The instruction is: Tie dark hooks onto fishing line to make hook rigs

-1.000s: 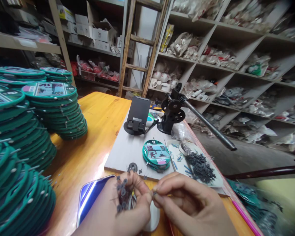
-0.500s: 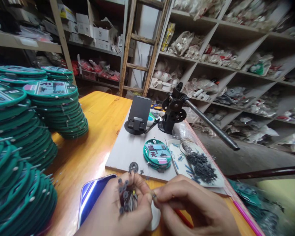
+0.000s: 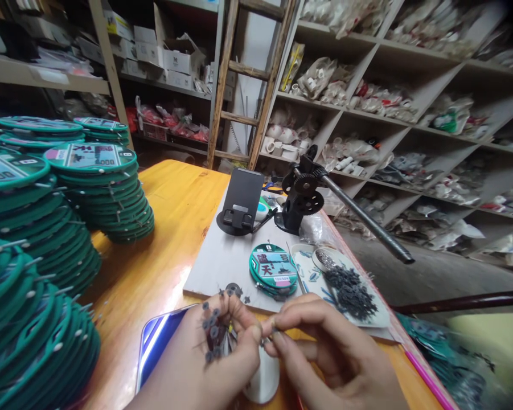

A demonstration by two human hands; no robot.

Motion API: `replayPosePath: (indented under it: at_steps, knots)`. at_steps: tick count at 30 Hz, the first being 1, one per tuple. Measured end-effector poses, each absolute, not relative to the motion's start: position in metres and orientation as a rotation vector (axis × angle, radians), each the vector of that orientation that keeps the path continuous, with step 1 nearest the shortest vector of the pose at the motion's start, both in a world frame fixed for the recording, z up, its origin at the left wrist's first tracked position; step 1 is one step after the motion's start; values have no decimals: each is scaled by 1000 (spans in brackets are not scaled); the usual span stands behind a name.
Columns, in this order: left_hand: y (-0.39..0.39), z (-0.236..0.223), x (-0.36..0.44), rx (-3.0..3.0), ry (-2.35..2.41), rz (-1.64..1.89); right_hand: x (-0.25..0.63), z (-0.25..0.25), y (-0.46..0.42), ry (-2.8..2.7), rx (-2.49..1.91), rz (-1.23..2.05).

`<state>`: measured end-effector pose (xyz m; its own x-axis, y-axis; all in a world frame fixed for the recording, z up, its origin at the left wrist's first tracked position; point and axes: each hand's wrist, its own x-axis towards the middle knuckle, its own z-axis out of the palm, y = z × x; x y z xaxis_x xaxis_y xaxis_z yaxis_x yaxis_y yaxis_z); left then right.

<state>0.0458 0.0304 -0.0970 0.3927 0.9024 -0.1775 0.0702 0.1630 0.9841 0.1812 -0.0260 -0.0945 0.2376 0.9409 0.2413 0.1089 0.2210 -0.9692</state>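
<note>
My left hand is closed around a bunch of small dark rubber-like pieces with round ends, which stick up above its fingers on thin stems. Some silvery slender bits show in its palm. My right hand pinches a tiny dark piece between thumb and forefinger, close to the left fingertips; its exact kind is too small to tell. Below the hands lies a white round object, partly covered. Just beyond them, flat green printed line winders lie stacked on the grey board.
A tray holds a heap of dark pieces. Behind stand a phone stand and a geared winding device with a long rod. A blue-screened phone lies left, near tall stacks of green winders.
The fingertips of both hands have shifted slightly, and the right hand has drawn a little apart from the left. More of the white round object shows beneath them.
</note>
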Motion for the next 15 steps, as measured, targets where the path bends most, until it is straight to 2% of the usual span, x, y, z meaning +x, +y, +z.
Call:
replayPosePath:
  at_steps: [15]
  knots:
    - [27, -92, 41, 1202, 897, 722, 195, -87, -26, -1177, -1196, 920]
